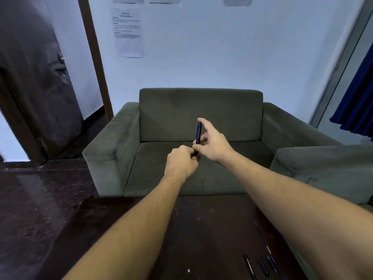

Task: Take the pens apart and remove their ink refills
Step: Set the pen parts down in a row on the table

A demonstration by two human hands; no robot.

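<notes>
Left hand (181, 160) fisted round the lower end of a dark pen (198, 132), right hand (212, 141) pinching its upper barrel, fingers half spread, pen upright above the green sofa (113, 150), clear air around, loose pen parts (262, 266) near the dark table's (201, 229) right edge, wall notice (128, 31) text unreadable.

dark table (201, 229), loose pen parts (262, 266)

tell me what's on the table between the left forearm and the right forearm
In the head view that stretch of the dark table is bare apart from small pale specks. The pen parts lie at its near right edge beside the right forearm; the left forearm crosses the other side.
</notes>
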